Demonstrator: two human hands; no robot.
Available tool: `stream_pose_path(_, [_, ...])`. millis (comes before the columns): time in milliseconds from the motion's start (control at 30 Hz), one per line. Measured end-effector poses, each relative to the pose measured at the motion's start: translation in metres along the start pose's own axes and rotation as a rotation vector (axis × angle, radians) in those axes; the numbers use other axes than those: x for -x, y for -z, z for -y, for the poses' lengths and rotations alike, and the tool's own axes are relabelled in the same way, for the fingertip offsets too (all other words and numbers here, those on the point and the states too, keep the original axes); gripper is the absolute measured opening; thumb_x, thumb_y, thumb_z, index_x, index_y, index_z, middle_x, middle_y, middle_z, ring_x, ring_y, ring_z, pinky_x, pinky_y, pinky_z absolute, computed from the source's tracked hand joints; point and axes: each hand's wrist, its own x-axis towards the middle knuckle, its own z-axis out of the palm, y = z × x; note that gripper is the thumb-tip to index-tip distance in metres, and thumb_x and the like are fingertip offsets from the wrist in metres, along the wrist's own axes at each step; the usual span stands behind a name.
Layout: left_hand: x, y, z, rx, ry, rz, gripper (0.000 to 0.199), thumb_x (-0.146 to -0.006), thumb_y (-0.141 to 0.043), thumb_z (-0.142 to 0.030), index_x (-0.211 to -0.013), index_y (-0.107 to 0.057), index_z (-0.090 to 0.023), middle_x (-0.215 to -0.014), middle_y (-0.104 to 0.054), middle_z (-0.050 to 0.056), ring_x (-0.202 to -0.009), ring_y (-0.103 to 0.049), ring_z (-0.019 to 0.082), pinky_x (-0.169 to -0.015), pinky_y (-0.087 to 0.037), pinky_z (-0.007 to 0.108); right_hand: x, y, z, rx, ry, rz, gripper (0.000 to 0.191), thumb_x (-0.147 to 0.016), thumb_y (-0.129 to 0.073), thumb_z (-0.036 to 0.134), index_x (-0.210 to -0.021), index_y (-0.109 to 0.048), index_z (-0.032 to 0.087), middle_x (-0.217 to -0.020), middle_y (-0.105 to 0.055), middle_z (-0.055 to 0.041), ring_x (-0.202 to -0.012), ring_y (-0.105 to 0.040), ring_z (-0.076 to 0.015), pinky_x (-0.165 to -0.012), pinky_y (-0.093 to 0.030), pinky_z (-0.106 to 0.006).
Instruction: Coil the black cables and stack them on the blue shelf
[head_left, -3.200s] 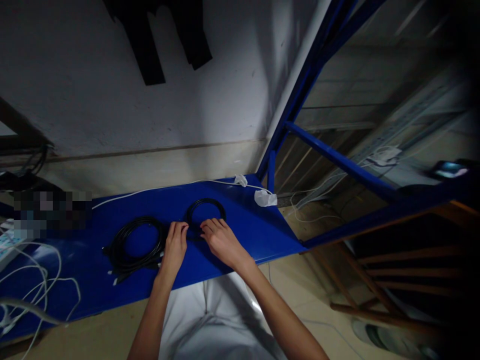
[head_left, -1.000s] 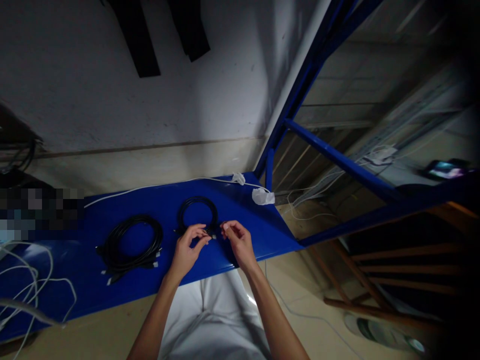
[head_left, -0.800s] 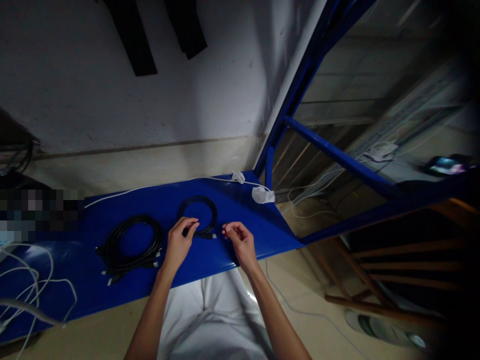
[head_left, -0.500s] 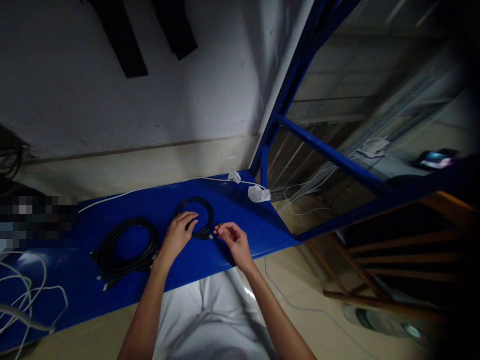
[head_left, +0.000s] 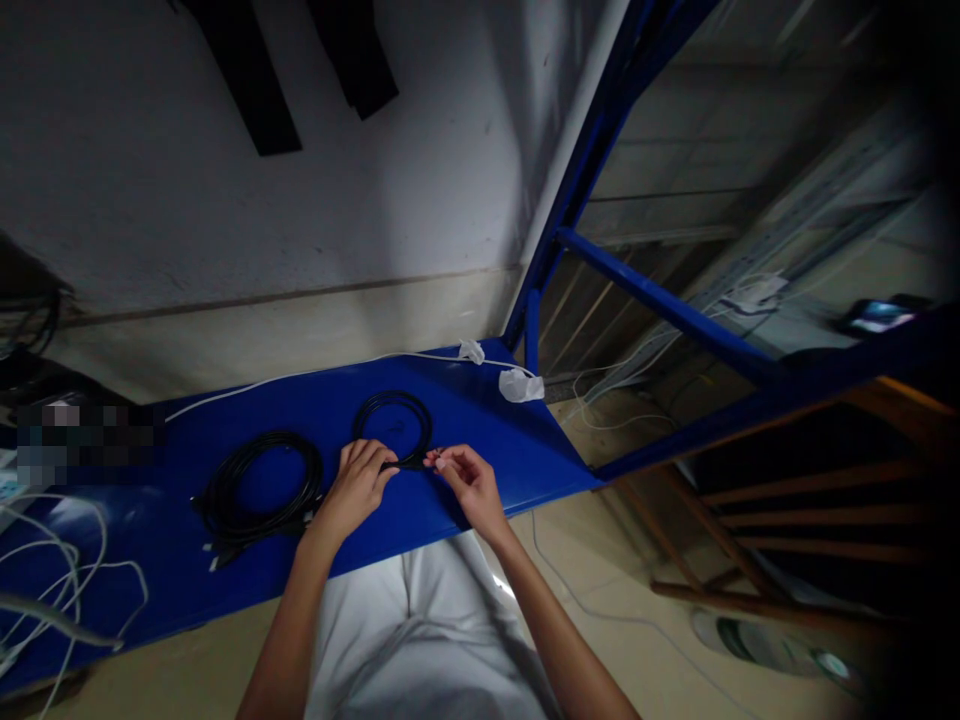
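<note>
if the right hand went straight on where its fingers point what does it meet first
Likely the near side of the small black coil, just left of the right hand; depth is unclear, so they may be touching.

Overall light: dim and cool, sinking to near black along the picture's right border.
Wall (head_left: 442, 210): palest toward the middle, darker at top left; soft shadow bands above the tabletop's right end.
Tabletop (head_left: 480, 410): dull glare near its left end, a dark wedge of shadow toward its right edge.
Black coils (head_left: 225, 505): low contrast, faint glints on the strands.
Fingertips (head_left: 442, 463): small and soft, detail between them murky.
Pixelated patch (head_left: 82, 440): coarse blocks over the tabletop's far left.
Lit screen (head_left: 883, 314): bright, smeared, beyond the right edge.
Lens: wide-angle stretching toward the sides.
</note>
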Motion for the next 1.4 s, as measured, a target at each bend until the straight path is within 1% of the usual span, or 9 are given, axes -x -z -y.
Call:
stream_pose_path(167, [-0.001, -0.014, -0.021, 0.009, -0.005, -0.1, 0.009, -0.108, -0.056, -0.021, -0.113, -0.063, -0.022, -0.109, -0.073, 0.006, -0.105, -0.067, 0.024, -0.107, -0.04, 0.046, 0.022, -0.008, -0.001, 0.167, 0.032, 0.038, 0.027, -0.1, -0.073, 0.051, -0.103, -0.074, 0.025, -0.114, -0.08, -0.0095, -0.11, -0.075, -0.0275, -0.105, -0.056, -0.043])
stream_pose_path(267, [0.002, -0.025, -0.03, 0.059, 0.0, -0.129, 0.014, -0.108, -0.053, -0.018, -0.116, -0.063, -0.023, -0.111, -0.075, 0.006, -0.106, -0.069, 0.022, -0.107, -0.041, 0.044, 0.031, -0.014, -0.003, 0.265, 0.022, 0.061, 0.024, -0.102, -0.07, 0.048, -0.103, -0.075, 0.025, -0.111, -0.079, -0.0081, -0.104, -0.074, -0.0266, -0.098, -0.057, -0.039])
stream_pose_path(367, [0.004, -0.03, -0.032, 0.101, 0.004, -0.167, 0.016, -0.108, -0.054, -0.019, -0.119, -0.065, -0.024, -0.114, -0.076, 0.005, -0.109, -0.07, 0.022, -0.107, -0.041, 0.044, 0.03, -0.018, -0.006, 0.294, 0.015, 0.047, 0.023, -0.102, -0.069, 0.047, -0.102, -0.075, 0.024, -0.104, -0.079, -0.0063, -0.097, -0.073, -0.0248, -0.091, -0.056, -0.036])
stream_pose_path(567, [0.003, -0.022, -0.033, 0.226, 0.049, -0.272, 0.017, -0.105, -0.062, -0.021, -0.119, -0.069, -0.026, -0.112, -0.078, 0.005, -0.107, -0.072, 0.023, -0.104, -0.046, 0.045, 0.017, -0.025, -0.007, 0.251, 0.014, 0.034, 0.024, -0.1, -0.072, 0.047, -0.101, -0.076, 0.024, -0.102, -0.078, -0.0056, -0.094, -0.073, -0.0239, -0.086, -0.056, -0.033])
stream_pose_path(867, [0.006, -0.009, -0.037, 0.351, 0.091, -0.314, 0.024, -0.103, -0.064, -0.025, -0.125, -0.074, -0.029, -0.122, -0.076, 0.008, -0.119, -0.07, 0.027, -0.105, -0.052, 0.046, 0.008, -0.034, -0.004, 0.269, 0.064, 0.052, 0.021, -0.102, -0.07, 0.045, -0.101, -0.077, 0.025, -0.104, -0.077, -0.0058, -0.097, -0.07, -0.0242, -0.089, -0.054, -0.034])
stream_pose_path(967, [0.006, -0.009, -0.038, 0.361, 0.093, -0.324, 0.025, -0.102, -0.067, -0.029, -0.127, -0.073, -0.028, -0.123, -0.076, 0.009, -0.12, -0.07, 0.028, -0.105, -0.053, 0.047, 0.01, -0.034, -0.003, 0.296, 0.086, 0.057, 0.022, -0.102, -0.07, 0.046, -0.101, -0.078, 0.026, -0.103, -0.076, -0.0058, -0.097, -0.069, -0.0247, -0.089, -0.053, -0.035])
stream_pose_path(1133, [0.004, -0.011, -0.037, 0.369, 0.073, -0.325, 0.016, -0.105, -0.064, -0.026, -0.115, -0.075, -0.028, -0.114, -0.079, 0.007, -0.113, -0.073, 0.026, -0.103, -0.054, 0.046, 0.009, -0.032, -0.005, 0.341, 0.122, 0.047, 0.021, -0.103, -0.069, 0.046, -0.101, -0.078, 0.027, -0.1, -0.075, -0.0056, -0.094, -0.068, -0.0245, -0.091, -0.052, -0.036])
stream_pose_path(1267, [0.004, -0.014, -0.034, 0.382, 0.085, -0.363, 0.014, -0.105, -0.063, -0.027, -0.111, -0.076, -0.028, -0.11, -0.08, 0.006, -0.109, -0.075, 0.025, -0.1, -0.055, 0.045, 0.007, -0.03, -0.008, 0.321, 0.126, 0.066, 0.022, -0.102, -0.069, 0.046, -0.099, -0.077, 0.026, -0.099, -0.074, -0.0057, -0.094, -0.067, -0.024, -0.091, -0.053, -0.037])
stream_pose_path(1400, [0.006, -0.015, -0.034, 0.419, 0.109, -0.375, 0.011, -0.106, -0.063, -0.029, -0.109, -0.074, -0.027, -0.11, -0.081, 0.006, -0.108, -0.075, 0.024, -0.101, -0.056, 0.046, 0.006, -0.029, -0.014, 0.293, 0.114, 0.047, 0.024, -0.099, -0.072, 0.049, -0.098, -0.077, 0.025, -0.1, -0.074, -0.0061, -0.096, -0.068, -0.0239, -0.092, -0.055, -0.037])
